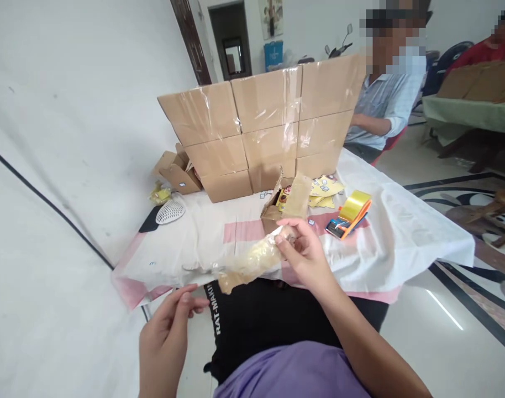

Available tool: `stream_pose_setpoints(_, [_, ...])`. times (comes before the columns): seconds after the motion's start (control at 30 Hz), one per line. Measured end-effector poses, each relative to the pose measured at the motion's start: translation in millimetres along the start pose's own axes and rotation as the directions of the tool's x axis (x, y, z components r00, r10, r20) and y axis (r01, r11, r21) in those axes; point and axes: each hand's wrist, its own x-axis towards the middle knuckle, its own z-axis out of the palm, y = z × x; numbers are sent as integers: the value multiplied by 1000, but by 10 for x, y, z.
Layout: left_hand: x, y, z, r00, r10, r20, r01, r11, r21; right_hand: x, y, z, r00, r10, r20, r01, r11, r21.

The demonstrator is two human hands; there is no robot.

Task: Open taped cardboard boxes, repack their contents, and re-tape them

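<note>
My right hand [304, 251] is closed in a pinch on one end of a crumpled, yellowish see-through strip that looks like packing tape [252, 262]. The strip slants down to the left over my lap, its lower end brownish. Close to that lower end is my left hand [169, 320], thumb and fingers drawn together; whatever they pinch is too faint to make out. Beyond my right hand stands a small opened carton [273, 213] with yellow packets [283, 199] inside. To its right lies a tape dispenser [347, 218] with a yellow roll.
Taped cardboard boxes [269, 132] form a stacked wall across the cloth-covered table [410, 237]. Yellow sheets [325, 190] lie before it. Leftward are an opened carton [180, 174] and a white perforated object [170, 211]. A person [387, 105] sits behind the boxes at right.
</note>
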Motion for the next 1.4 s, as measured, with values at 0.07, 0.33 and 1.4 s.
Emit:
stream_pose_setpoints(0.07, [-61,25,10,989,44,-141,-39,998,40,-131,4,70,998,-65,8,66,995,-71])
stream_pose_setpoints(0.33, [-108,55,426,946,222,238,-200,973,-112,-535,132,586,989,123,76,-144,895,423])
stream_pose_setpoints(1.4, [-63,50,874,733,574,366,-624,781,26,-574,889,353,993,51,109,-67,986,152])
